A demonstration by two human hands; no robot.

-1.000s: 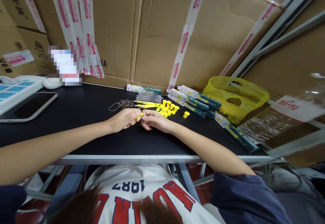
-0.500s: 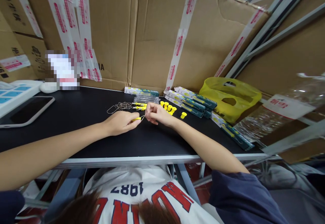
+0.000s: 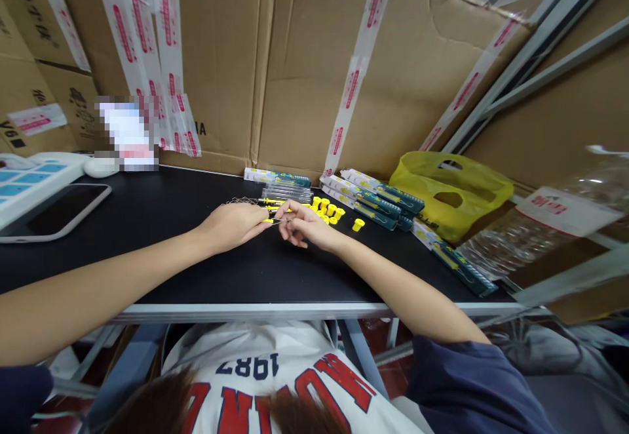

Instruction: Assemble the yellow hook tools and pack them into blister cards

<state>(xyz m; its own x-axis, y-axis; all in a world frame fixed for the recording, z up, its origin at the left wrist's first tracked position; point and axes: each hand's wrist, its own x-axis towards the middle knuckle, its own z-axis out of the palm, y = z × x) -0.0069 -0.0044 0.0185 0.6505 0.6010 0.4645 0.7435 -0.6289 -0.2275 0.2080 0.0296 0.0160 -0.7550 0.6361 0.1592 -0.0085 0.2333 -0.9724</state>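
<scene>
My left hand is closed around a slim yellow piece, whose tip shows past the thumb. A thin wire runs from that piece to my right hand, whose curled thumb and fingertips pinch it. Most of the yellow piece is hidden in my left palm. Right behind my hands lie bent metal wires, partly covered by my left hand. Yellow flanged caps are clustered beyond my right hand, and clear tubes lie at the back.
Printed slim boxes are stacked behind the caps, with another box at the right. A yellow plastic bag and a large clear bottle stand there too. A phone lies at the left. Cardboard walls the back.
My left hand has turned more palm-down and shifted slightly, covering more of the bent wires. The wire between my hands now runs flatter. The whole view has moved a little.
</scene>
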